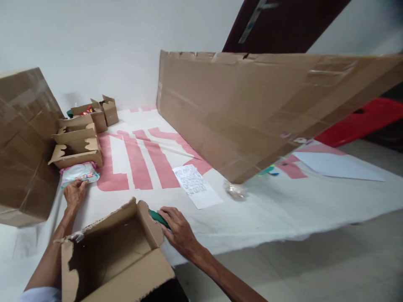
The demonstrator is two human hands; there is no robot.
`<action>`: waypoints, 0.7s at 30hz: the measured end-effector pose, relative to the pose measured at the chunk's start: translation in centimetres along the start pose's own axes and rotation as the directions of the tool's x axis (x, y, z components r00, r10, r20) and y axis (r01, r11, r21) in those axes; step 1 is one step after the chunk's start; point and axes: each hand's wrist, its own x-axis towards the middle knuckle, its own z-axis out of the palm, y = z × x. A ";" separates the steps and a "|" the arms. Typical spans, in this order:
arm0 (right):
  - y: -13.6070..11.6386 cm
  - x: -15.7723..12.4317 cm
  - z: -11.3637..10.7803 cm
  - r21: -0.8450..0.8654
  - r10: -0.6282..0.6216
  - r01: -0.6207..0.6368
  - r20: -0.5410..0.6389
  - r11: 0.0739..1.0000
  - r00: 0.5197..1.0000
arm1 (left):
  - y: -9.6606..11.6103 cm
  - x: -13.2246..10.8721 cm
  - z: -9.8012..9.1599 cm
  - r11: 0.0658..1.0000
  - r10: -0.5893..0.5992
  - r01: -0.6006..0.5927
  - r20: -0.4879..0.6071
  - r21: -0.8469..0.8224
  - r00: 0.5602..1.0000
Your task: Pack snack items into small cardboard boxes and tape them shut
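My left hand (75, 193) grips the near edge of a pack of wet wipes (80, 173), which lies on the cloth-covered table in front of small boxes. A dark green object (159, 219) is in my right hand (179, 228); the box flap and my fingers hide much of it, so I cannot tell its kind. Between my arms is an open cardboard box (116, 251) with torn flaps, close to me. Its inside shows bare brown cardboard.
Small open boxes (77, 147) line the left, one holding red items. A large carton (25, 147) stands beside them. A big cardboard panel (226, 109) angles across the right. A printed sheet (197, 186) and a clear plastic-wrapped item (235, 190) lie on the table (267, 216).
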 end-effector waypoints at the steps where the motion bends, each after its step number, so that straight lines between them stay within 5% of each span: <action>1: -0.1 0.1 0.0 -0.012 -0.003 0.003 -0.001 1.000 1.000 | 0.2 0.3 0.0 1.000 -0.011 0.012 -0.022 0.020 1.000; 7: -0.1 0.5 0.2 -0.033 -0.009 0.008 -0.031 0.999 0.999 | 1.9 2.5 -0.2 0.999 -0.023 0.024 -0.023 0.040 0.999; 13: 0.0 0.5 0.2 -0.004 -0.019 0.019 -0.055 1.000 0.998 | 3.8 1.9 -2.6 0.991 0.076 -0.054 0.184 -0.125 0.980; 16: 0.0 0.5 0.3 0.018 -0.022 0.023 -0.084 1.000 0.996 | 3.4 -2.6 -6.1 0.970 0.148 -0.087 0.269 -0.228 0.952; 21: 0.1 0.2 0.8 0.033 0.013 -0.009 -0.097 0.999 0.995 | 0.8 -15.7 -13.2 0.875 0.177 0.049 0.413 -0.481 0.894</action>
